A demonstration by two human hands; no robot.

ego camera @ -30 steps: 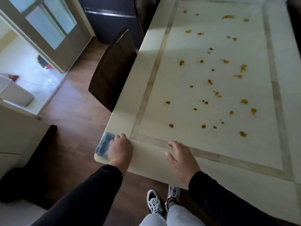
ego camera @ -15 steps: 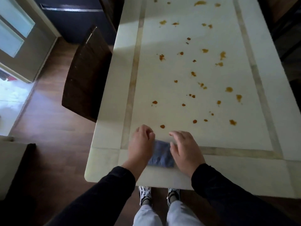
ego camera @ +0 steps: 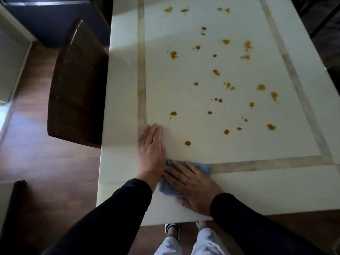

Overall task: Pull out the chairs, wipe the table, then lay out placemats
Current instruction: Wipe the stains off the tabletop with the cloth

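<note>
From the head view, the right hand [ego camera: 193, 184] presses flat, fingers straight and spread, on a blue cloth [ego camera: 170, 187] at the near end of the cream table [ego camera: 121, 111]. The left hand [ego camera: 151, 150] lies flat just beside it, fingers straight and together. Orange stains [ego camera: 187, 143] dot the tabletop beyond. A dark chair [ego camera: 75, 85] stands at the table's left edge.

A crumpled blue cloth [ego camera: 184, 178] lies flat under the right hand's fingers [ego camera: 179, 173]. Orange stains [ego camera: 187, 143] dot the cream table [ego camera: 266, 192] beyond the fingertips.
</note>
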